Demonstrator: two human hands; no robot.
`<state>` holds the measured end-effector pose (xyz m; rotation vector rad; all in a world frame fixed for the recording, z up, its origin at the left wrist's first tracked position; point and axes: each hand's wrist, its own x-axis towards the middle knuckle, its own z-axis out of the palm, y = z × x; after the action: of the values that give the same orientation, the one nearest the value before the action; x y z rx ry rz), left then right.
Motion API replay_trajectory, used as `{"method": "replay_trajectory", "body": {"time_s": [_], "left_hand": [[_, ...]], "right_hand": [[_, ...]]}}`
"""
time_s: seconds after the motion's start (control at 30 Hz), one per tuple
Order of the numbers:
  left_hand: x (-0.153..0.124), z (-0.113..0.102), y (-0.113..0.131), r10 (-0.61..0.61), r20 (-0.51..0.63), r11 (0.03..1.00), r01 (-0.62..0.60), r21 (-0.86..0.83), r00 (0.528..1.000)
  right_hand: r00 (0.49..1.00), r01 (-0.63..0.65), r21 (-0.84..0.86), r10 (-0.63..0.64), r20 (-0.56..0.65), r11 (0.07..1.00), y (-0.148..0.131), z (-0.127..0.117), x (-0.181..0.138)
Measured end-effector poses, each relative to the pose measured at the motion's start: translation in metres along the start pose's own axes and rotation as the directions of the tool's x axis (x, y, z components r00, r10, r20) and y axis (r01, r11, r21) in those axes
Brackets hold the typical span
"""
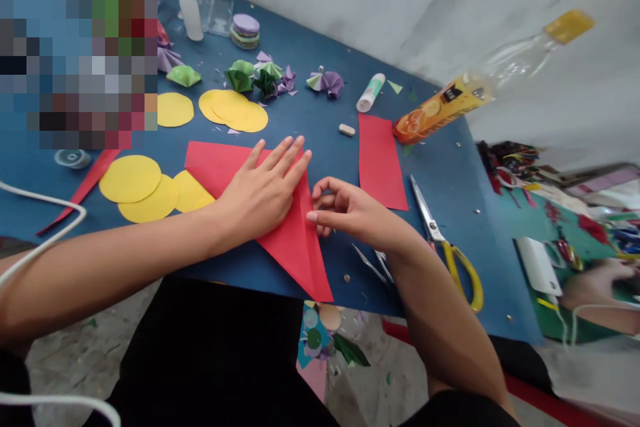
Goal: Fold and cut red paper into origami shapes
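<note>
My left hand lies flat on a red sheet of paper, fingers spread, pressing it to the blue table. The sheet is roughly triangular, with a creased strip along its right side. Beside that strip is my right hand, fingers loosely curled and apart, the thumb tip at the paper's edge. I see nothing held in it. Under the right wrist lies a partly hidden metal tool with thin pointed tips. Yellow-handled scissors and a red paper rectangle rest further right.
Yellow paper circles lie at left. Folded green and purple paper pieces, a glue stick and a glue bottle stand or lie behind. An orange-labelled bottle is by the wall. Another person's hand is at far right.
</note>
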<state>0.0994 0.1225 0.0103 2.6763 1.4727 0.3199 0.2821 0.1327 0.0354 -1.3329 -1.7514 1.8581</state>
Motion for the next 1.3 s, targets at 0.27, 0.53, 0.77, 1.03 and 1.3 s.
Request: {"method": "replay_trajectory", "body": {"time_s": [0.27, 0.53, 0.77, 1.03, 1.3], "left_hand": [[0.009, -0.017, -0.019, 0.282, -0.068, 0.952, -0.288, -0.103, 0.957], [0.018, -0.040, -0.042, -0.041, -0.148, 0.855, -0.042, -0.518, 0.988], [0.014, -0.027, -0.029, -0.022, 0.195, 0.527, 0.177, -0.831, 0.981], [0.019, -0.023, -0.024, 0.007, 0.206, 0.245, 0.198, -0.949, 0.979], [0.022, -0.018, -0.027, -0.051, 0.277, 0.311, 0.279, -0.909, 0.959]], "right_hand": [[0.969, 0.210, -0.172, -0.229, -0.098, 0.962, -0.003, -0.006, -0.008], [0.879, 0.210, -0.138, -0.249, -0.406, 0.968, -0.024, -0.024, -0.021], [0.730, 0.361, -0.042, -0.310, -0.610, 0.932, -0.013, -0.023, -0.004], [0.916, 0.249, -0.070, -0.258, -0.307, 0.966, -0.005, -0.012, 0.000], [0.953, 0.250, -0.057, -0.256, -0.163, 0.966, 0.006, -0.002, 0.008]]}}
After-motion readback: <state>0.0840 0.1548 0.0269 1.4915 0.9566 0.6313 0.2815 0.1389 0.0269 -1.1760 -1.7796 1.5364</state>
